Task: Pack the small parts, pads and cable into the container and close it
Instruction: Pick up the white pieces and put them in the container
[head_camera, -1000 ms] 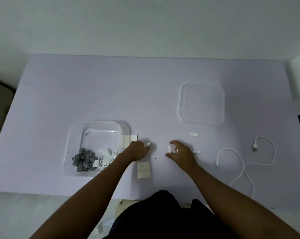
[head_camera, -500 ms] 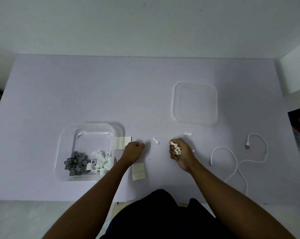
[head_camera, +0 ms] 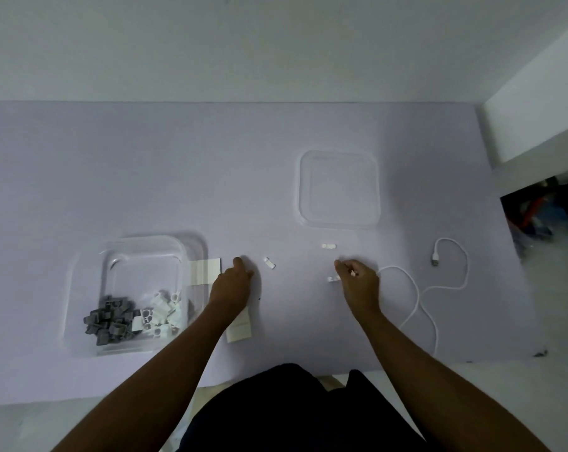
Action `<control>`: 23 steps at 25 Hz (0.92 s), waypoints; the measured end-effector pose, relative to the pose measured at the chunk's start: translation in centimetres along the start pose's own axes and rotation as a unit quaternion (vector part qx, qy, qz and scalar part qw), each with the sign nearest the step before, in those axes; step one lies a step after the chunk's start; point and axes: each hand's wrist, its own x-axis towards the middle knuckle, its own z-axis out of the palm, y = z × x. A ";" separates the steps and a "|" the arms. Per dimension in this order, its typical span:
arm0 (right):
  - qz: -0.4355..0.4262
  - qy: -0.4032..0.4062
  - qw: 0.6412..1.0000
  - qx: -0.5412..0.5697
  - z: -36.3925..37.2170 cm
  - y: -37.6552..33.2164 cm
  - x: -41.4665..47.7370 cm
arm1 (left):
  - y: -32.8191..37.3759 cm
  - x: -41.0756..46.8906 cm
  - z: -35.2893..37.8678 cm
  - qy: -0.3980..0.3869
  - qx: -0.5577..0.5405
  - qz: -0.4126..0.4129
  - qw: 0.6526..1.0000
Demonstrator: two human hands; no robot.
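Note:
A clear plastic container (head_camera: pixel 80 288) stands at the left with grey parts (head_camera: pixel 108 319) and white parts (head_camera: pixel 163 309) in its near side. Its clear lid (head_camera: pixel 339 190) lies flat further back on the right. My left hand (head_camera: pixel 232 282) rests curled on the table right of the container, and whether it holds anything is hidden. My right hand (head_camera: pixel 359 282) is closed around several small white clips, with one clip (head_camera: pixel 332 279) just left of it. Loose white clips lie between the hands (head_camera: pixel 269 262) and beyond them (head_camera: pixel 328 246). One white pad (head_camera: pixel 204 270) lies by the container, another pad (head_camera: pixel 240 331) under my left forearm. The white cable (head_camera: pixel 439 288) curls at the right.
The work surface is a pale lilac sheet (head_camera: pixel 145 174) that ends at the wall behind and at a near edge by my dark clothing (head_camera: pixel 292 412). A white ledge (head_camera: pixel 537 125) and dark clutter (head_camera: pixel 543 210) lie past the right edge.
My right hand has gathered white clips and moved right towards the cable. My left hand let go of a clip, which now lies between the hands, and has stayed by the container.

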 end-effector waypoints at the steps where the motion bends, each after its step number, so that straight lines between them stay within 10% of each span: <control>1: -0.025 -0.015 0.999 -0.030 -0.4 0.6 0.0 | 0.3 0.1 -0.1 -0.004 -0.015 -0.007 1.000; 12: -0.111 -0.069 0.984 -0.120 0.2 4.0 -0.6 | 1.1 1.3 -1.3 -0.022 -0.173 -0.062 0.983; 23: 0.039 -0.039 0.996 0.066 0.3 0.1 2.6 | 3.7 1.8 -1.4 -0.039 -0.114 0.026 0.992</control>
